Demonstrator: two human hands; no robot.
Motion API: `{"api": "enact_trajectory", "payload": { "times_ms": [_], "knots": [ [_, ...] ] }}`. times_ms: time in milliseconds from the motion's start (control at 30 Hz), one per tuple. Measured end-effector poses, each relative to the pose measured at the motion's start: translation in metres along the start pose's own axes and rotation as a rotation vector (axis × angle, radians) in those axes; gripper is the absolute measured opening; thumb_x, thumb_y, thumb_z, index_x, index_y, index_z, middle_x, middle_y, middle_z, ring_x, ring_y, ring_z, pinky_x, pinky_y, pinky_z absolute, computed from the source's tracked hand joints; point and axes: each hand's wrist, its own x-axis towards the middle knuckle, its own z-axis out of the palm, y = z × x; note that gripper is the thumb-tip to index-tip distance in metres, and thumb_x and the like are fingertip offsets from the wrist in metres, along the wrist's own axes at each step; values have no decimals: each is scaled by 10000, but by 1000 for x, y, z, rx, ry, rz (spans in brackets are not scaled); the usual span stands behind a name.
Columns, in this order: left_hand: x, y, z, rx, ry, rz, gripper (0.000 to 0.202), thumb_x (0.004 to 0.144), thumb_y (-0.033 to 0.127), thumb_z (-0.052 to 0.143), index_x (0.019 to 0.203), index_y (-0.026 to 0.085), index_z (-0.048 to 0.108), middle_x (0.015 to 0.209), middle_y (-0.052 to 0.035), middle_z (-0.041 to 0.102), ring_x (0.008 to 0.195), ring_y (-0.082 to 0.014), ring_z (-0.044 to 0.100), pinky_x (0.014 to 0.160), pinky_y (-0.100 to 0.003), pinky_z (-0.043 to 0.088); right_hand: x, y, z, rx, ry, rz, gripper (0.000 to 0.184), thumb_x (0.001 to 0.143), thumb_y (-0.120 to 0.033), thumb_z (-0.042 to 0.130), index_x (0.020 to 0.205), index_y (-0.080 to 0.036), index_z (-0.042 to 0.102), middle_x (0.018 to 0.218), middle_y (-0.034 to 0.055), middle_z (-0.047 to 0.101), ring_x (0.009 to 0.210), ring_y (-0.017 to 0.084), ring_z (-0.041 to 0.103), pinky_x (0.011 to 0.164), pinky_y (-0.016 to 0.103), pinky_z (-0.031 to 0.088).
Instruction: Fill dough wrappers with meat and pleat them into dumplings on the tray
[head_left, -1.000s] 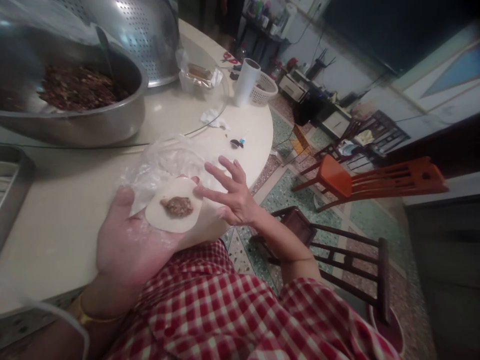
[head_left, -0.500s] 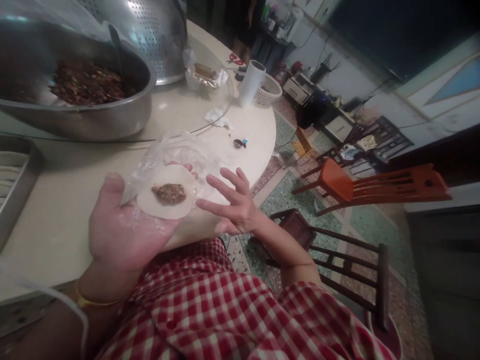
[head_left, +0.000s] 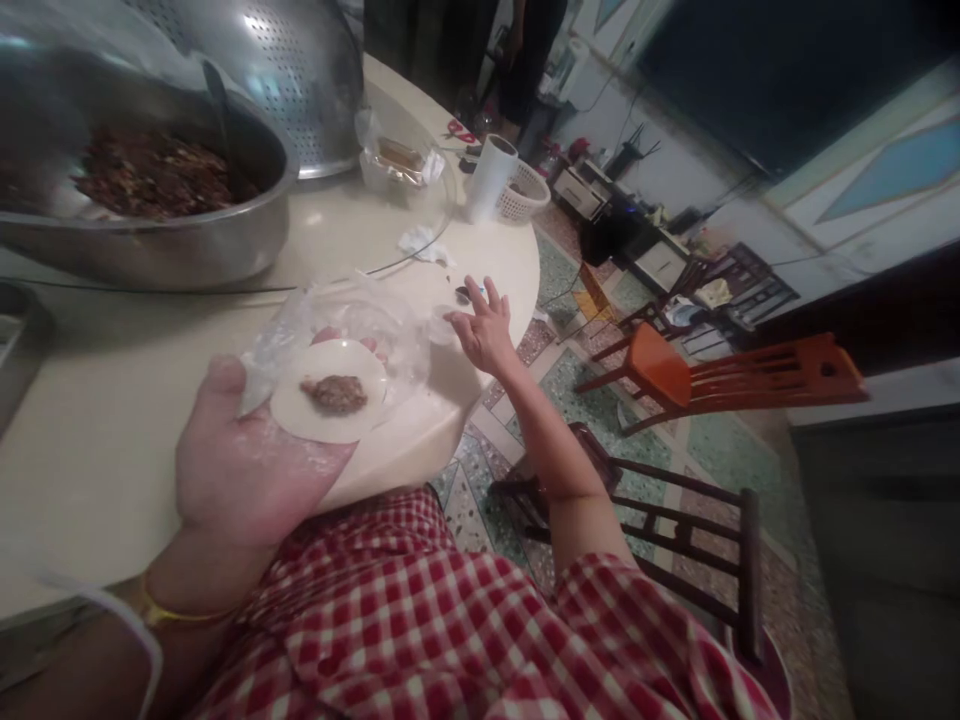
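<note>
My left hand (head_left: pixel 247 465) lies palm up over the near edge of the table (head_left: pixel 112 440), and a round dumpling wrapper (head_left: pixel 330 392) rests on its fingers. A small lump of brown meat filling (head_left: pixel 334 393) sits in the wrapper's middle. My right hand (head_left: pixel 484 325) is stretched out over the table's right edge with its fingers spread, its fingertips at a small clear dish (head_left: pixel 442 325). It holds nothing that I can see. A crumpled clear plastic bag (head_left: pixel 360 315) lies on the table just beyond the wrapper.
A big steel bowl of dark minced filling (head_left: pixel 150 195) stands at the back left, a perforated steel colander (head_left: pixel 292 70) behind it. A white roll (head_left: pixel 487 175) and a white basket (head_left: pixel 521 195) are at the far edge. Wooden chairs (head_left: pixel 675 520) and an orange chair (head_left: pixel 750 375) stand on the right.
My right hand has moved away from the wrapper, forward and to the right, out to the small dish. My left hand with the filled wrapper has stayed about where it was.
</note>
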Motion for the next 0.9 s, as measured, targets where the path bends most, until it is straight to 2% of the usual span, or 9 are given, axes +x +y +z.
{"api": "enact_trajectory", "payload": {
  "times_ms": [100,167,300,333,400,533,667,767,900],
  "knots": [
    [-2,1,6,-38,97,-66,670,1020,529,382,1543,113,425,1340,-164,698,1363,-321,578,1114,-509,491,10,2,-3,11,-34,0,571,1055,-574,282,1089,-310,787,1637,-8,427,1594,345,206,1260,700,141],
    [-3,1,8,-76,123,-101,663,1022,535,366,1547,135,425,1319,-150,711,1387,-313,556,1142,-508,468,12,3,-9,-2,-9,4,572,1059,-557,290,1059,-290,796,1626,12,443,1586,356,226,1253,711,148],
    [-2,-3,4,-95,80,-121,655,1030,540,356,1547,143,422,1211,-121,761,1277,-283,652,1100,-451,530,-1,-11,-26,-11,224,0,588,1071,-517,235,1164,-279,765,1621,38,441,1583,353,224,1230,721,200],
    [-1,-4,2,-82,66,-134,672,1026,555,358,1544,131,422,1188,-123,768,1218,-280,689,1056,-433,565,-8,-21,-30,2,267,-45,581,1074,-501,224,1214,-282,744,1628,35,428,1589,337,207,1234,699,220],
    [0,-6,0,-69,15,-154,691,1028,574,345,1545,120,410,1179,-123,771,1110,-266,737,952,-403,623,-24,-45,-37,35,274,-229,543,1075,-477,240,1305,-285,693,1651,19,384,1603,292,167,1257,627,239],
    [0,-6,-5,-134,-139,-166,646,1063,522,271,1558,122,379,1129,-104,782,975,-207,768,798,-308,649,-48,-101,-43,4,238,-549,520,1029,-600,349,1308,-316,684,1624,1,429,1609,289,144,1300,593,84],
    [2,-3,-13,-210,-231,-192,578,1069,496,292,1511,163,457,1025,-65,794,818,-169,773,702,-249,629,-52,-133,-46,-84,166,-613,536,995,-678,384,1235,-328,710,1641,-12,419,1601,312,174,1303,585,29],
    [3,2,-18,-178,-253,-215,620,1053,552,289,1510,169,459,1103,-89,783,923,-221,772,762,-315,636,-56,-141,-46,-104,89,-649,516,979,-686,421,1279,-354,679,1661,-33,387,1614,320,118,1301,596,-21],
    [0,12,-17,-197,-177,-272,741,1020,658,220,1534,163,419,1307,-130,716,1231,-296,671,1055,-471,540,-70,-142,-42,-80,99,-747,628,916,-781,434,1358,-379,628,1646,-42,414,1622,323,50,1297,602,-70]
  ]
}}
